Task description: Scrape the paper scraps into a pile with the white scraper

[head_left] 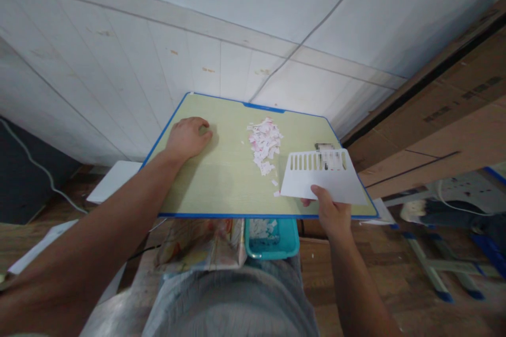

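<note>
Clock centred on the table (221,184), 12 at its far edge.

Paper scraps (265,139): one heap, pale with pinkish marks, roughly at the centre, trailing toward 6. A few loose bits (275,183) lie apart from it, toward 5, near the edge of your sheet. More scraps (263,228) already sit in the teal bin (272,256), just off the near edge at 6. Work looks partway: some paper in the bin, the heap on the table yet to be dealt with.

Your right hand (334,216), at 4 to 5, grips the slotted white sheet (310,181), thumb on top, fingers tucked beneath. Your left hand (188,138), at 9 to 10, rests on the table, loosely curled, holding nothing.

Writing: none you can read. Marks on the scraps are too small. Cardboard (415,131) beyond 3 carries dark print, too blurred to make out. A pixelated patch (330,157) at the slotted end of your sheet hides whatever is there; no brand visible.
</note>
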